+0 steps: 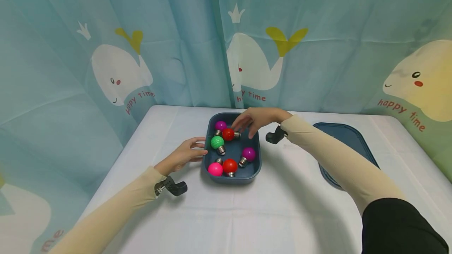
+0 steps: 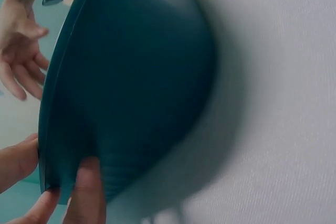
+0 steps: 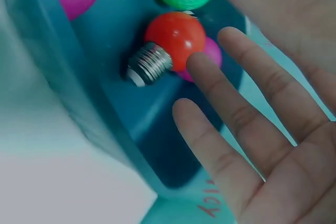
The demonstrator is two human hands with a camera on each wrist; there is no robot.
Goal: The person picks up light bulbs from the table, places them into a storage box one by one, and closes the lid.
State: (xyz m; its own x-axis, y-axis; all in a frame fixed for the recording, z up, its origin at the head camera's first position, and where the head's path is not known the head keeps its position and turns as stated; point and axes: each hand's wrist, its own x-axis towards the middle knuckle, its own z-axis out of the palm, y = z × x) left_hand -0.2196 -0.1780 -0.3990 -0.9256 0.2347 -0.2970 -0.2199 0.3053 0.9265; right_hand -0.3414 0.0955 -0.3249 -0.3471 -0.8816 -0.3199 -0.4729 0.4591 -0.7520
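Note:
A dark blue plastic bin (image 1: 232, 181) holds several coloured light bulbs with screw bases. My left hand (image 1: 183, 154) touches its left side, thumb at the rim and fingers against the outer wall, as the left wrist view shows. Over the bin's far right corner, my right hand (image 1: 257, 120) has its fingers spread and holds nothing. Nearest to its fingertips lies a red bulb (image 3: 176, 38), with a purple bulb (image 1: 221, 125) behind it. A green bulb (image 1: 217, 142) lies along the left wall. Pink (image 1: 215, 169), red (image 1: 230, 166) and purple (image 1: 248, 154) bulbs lie nearer the front.
A dark blue lid (image 1: 340, 131) lies flat on the white-covered table (image 1: 226, 214) at the right, partly hidden by my right forearm. Behind the table hangs a light blue curtain (image 1: 197, 50) with whale prints.

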